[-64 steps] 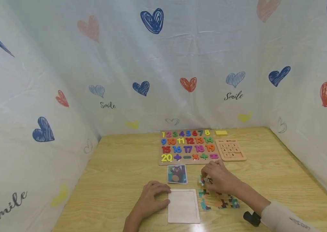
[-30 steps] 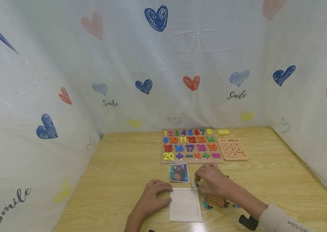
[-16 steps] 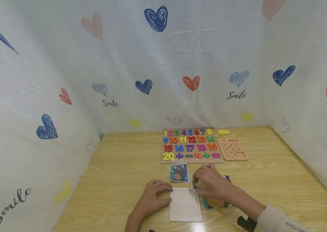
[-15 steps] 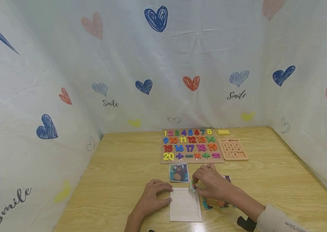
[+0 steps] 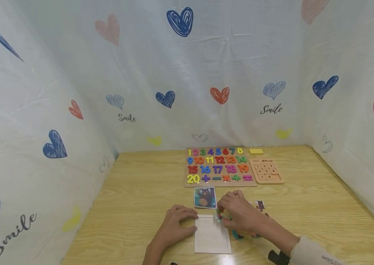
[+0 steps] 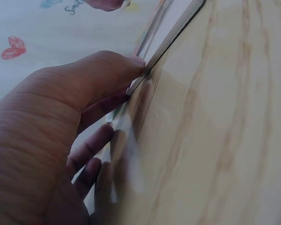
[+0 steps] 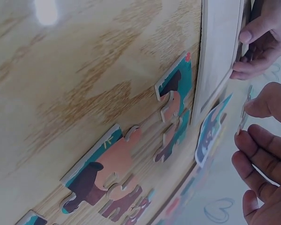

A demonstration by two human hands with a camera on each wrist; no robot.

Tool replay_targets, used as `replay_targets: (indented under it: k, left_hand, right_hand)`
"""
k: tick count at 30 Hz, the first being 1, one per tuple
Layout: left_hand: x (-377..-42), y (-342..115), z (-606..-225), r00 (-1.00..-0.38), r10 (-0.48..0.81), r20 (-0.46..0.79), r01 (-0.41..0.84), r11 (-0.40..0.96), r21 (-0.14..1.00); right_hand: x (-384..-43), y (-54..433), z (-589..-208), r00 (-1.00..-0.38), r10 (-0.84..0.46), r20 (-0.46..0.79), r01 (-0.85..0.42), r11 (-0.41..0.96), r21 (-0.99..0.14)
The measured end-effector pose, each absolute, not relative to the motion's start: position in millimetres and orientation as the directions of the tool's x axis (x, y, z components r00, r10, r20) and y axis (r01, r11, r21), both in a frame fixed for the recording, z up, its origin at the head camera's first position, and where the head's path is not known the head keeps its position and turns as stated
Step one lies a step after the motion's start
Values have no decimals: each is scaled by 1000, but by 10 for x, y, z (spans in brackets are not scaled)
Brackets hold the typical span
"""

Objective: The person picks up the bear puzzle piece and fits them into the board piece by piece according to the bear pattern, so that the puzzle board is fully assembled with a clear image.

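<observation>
My right hand (image 5: 240, 214) pinches a jigsaw piece (image 5: 218, 216) between thumb and fingers, over the top right corner of a pale, shallow puzzle tray (image 5: 211, 236). The right wrist view shows this held jigsaw piece (image 7: 244, 111) almost edge-on. My left hand (image 5: 175, 225) rests at the tray's left side, thumb and index fingertip touching its edge some way apart. Loose jigsaw pieces (image 7: 107, 164) in teal, brown and peach lie right of the tray, partly hidden under my right hand in the head view. A bear picture card (image 5: 205, 197) lies just beyond the tray.
A wooden board (image 5: 211, 184) with coloured numbers and signs lies at the back. Beside it are a wooden sliding number puzzle (image 5: 278, 180) and a yellow block (image 5: 256, 151). White cloth walls with printed hearts (image 5: 165, 99) surround the wooden table (image 5: 140, 191).
My right hand has carried the jigsaw piece left from the loose pieces to the tray's top right corner. My left hand has stayed at the tray's edge.
</observation>
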State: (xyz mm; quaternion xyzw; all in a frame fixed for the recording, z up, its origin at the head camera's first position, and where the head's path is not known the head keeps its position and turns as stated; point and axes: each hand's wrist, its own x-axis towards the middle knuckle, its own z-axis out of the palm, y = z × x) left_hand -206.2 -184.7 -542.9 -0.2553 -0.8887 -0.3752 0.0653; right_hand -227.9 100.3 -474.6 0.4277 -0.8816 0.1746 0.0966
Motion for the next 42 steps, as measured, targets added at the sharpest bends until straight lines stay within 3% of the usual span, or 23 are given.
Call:
replay_targets:
  k: [12,42]
  left_hand:
    - [-2058,-1850,-5439,-861,402,310,503,594,628]
    - [-2058,-1834,-5407,-857,406,317,511,597,618]
  right_hand:
    - [-2272,936,-4747,-653,-711,261,-758,612,-228]
    - [-2278,795,-4838,-604,-735,309,-796,572,-196]
